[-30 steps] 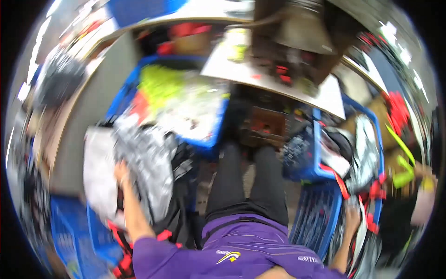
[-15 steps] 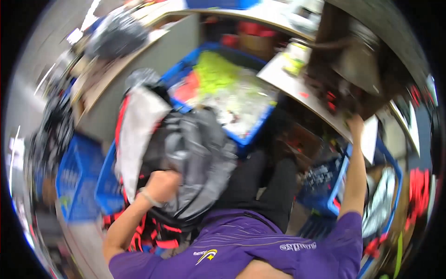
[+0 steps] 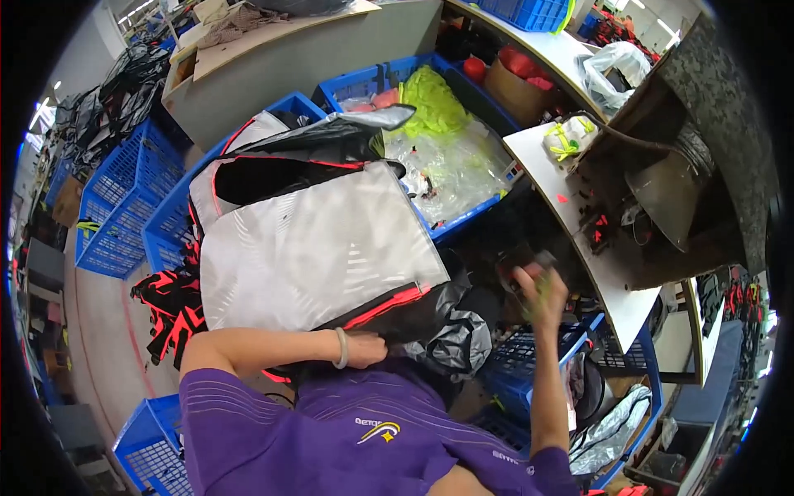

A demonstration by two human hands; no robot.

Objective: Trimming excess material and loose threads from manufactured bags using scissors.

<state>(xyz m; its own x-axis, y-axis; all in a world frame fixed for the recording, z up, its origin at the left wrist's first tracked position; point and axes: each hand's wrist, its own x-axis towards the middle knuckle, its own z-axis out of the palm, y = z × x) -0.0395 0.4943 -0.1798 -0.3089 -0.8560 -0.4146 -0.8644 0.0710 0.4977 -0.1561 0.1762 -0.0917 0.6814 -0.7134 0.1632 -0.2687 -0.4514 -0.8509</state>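
A large light-grey fabric bag [image 3: 322, 244] with red piping, a dark opening and a pink-red zip strip lies across my lap and the blue crate beside it. My left hand [image 3: 364, 350], wearing a pale bracelet, is closed on the bag's near edge, its fingertips partly hidden. Shiny silver-black fabric [image 3: 459, 343] bunches at the bag's right end. My right hand [image 3: 542, 296] is raised to the right of the bag, apart from it. Its fingers are curled and blurred around something small, perhaps dark and greenish, that I cannot make out.
Ahead, a blue crate [image 3: 364, 80] holds clear plastic and yellow-green fabric [image 3: 430, 95]. At right stands a white worktable [image 3: 571, 215] with a machine [image 3: 662, 190] and red scraps. Blue crates [image 3: 124, 207] stand at left; another [image 3: 653, 372] at lower right holds silver fabric.
My right hand has come back from the worktable toward my body. The bag has been turned and spread out, light panel up, and my left hand has shifted right along its near edge.
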